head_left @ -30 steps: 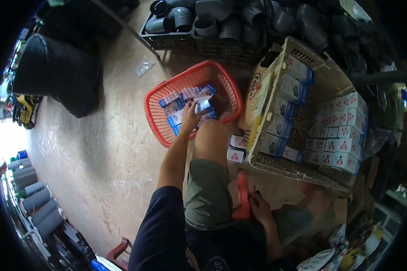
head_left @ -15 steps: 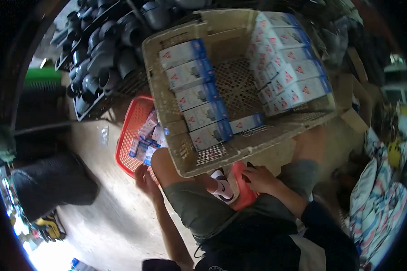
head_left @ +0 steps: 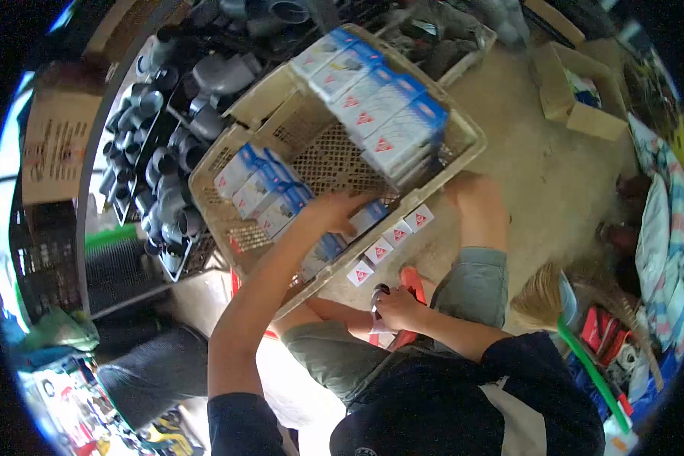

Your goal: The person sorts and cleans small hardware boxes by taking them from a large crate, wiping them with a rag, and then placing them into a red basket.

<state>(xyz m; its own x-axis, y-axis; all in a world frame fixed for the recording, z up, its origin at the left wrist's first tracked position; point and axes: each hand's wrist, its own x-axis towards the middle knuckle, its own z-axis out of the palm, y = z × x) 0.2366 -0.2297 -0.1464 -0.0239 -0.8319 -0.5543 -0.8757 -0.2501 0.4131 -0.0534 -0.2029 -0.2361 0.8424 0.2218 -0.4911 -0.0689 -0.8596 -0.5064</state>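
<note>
My left hand [head_left: 338,213] reaches into the beige plastic crate [head_left: 281,311], above the near column of boxes. Its thumb and fingers are apart, close to a small white-and-blue box [head_left: 368,218] at the crate's near side; I cannot see a firm grip. My right hand [head_left: 401,310] is closed around a small dark object [head_left: 379,292] between my knees, its kind not clear. Taller stacks of white-and-blue boxes [head_left: 391,140] with red triangles stand on the crate's right side. Several small white box ends [head_left: 380,249] line the outside of its near edge.
Grey pipe fittings [head_left: 167,163] fill racks at the left and back. An open cardboard box [head_left: 585,95] stands at the right rear. A broom [head_left: 539,300] and a striped cloth [head_left: 653,190] lie at the right. A red basket shows partly beneath the crate.
My left hand has moved from beside the red basket up into the crate. The view has turned, and the crate appears rotated. White box ends now show along its near edge.
</note>
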